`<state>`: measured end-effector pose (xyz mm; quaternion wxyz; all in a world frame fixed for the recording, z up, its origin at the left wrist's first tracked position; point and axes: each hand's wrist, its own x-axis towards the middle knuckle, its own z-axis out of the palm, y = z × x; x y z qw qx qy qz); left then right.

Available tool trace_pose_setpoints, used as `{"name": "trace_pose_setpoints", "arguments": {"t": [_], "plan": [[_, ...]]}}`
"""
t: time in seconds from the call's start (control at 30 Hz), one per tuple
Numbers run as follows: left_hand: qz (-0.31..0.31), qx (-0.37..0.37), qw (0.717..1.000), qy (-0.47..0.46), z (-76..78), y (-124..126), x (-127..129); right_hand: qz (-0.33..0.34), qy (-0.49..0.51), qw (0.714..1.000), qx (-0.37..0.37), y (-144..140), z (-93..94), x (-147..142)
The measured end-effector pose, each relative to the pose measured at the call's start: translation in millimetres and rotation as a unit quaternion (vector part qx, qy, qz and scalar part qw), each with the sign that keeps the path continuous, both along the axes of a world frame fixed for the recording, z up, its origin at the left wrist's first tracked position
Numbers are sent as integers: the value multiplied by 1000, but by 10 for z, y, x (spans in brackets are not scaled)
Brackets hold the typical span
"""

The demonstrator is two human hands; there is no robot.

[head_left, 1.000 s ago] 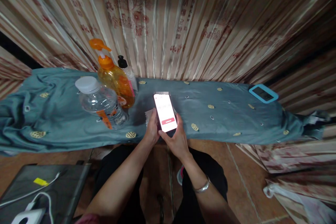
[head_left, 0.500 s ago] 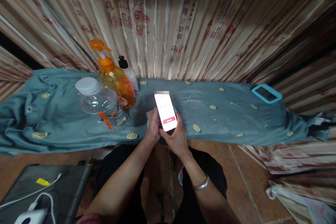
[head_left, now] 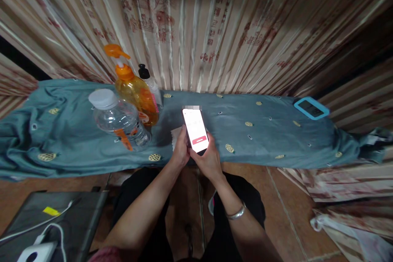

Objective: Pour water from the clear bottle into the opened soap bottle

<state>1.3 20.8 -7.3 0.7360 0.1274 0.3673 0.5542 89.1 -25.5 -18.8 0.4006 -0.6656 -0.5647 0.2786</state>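
Note:
A smartphone [head_left: 196,129] with a bright white screen and a red button near its lower end is held in both hands above the cloth. My left hand [head_left: 181,149] grips its left side, and my right hand [head_left: 208,157] wraps its lower right corner. Under the phone and left hand, a pale piece of paper or cloth [head_left: 176,134] shows only in part. To the left stand a clear plastic bottle [head_left: 118,120] with a white cap, an orange pump bottle [head_left: 138,100] and a small bottle with a black cap [head_left: 150,84].
A green pineapple-print cloth [head_left: 264,143] covers the long narrow table. A blue-framed digital clock [head_left: 311,108] lies at its right end. Patterned curtains [head_left: 196,28] hang behind. At lower left, a dark stool-like surface [head_left: 80,213] bears a white device [head_left: 38,251] and cable.
The phone and both hands have shifted slightly to the right. More of the pale piece beneath them shows. The bottles stay in place.

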Motion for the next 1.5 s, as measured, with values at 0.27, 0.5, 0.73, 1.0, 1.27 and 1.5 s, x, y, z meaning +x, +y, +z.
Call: {"name": "trace_pose_setpoints", "arguments": {"t": [0.27,0.5,0.73,1.0,1.27,1.5], "plan": [[-1,5,1000,11,-24,-23,44,-5,-14,1000,-2,0,-19,75],[-5,13,1000,9,-45,-30,71,-12,-22,1000,-7,-4,-29,109],[-16,3,1000,16,-35,-26,91,-16,-28,999,-15,-1,-25,139],[-18,15,1000,11,-52,-9,133,-26,-31,999,-19,24,6,182],[-19,17,1000,11,-53,0,160,-22,-26,999,-24,25,23,196],[-21,30,999,19,-35,-16,162,-25,-25,999,-24,12,44,192]]}}
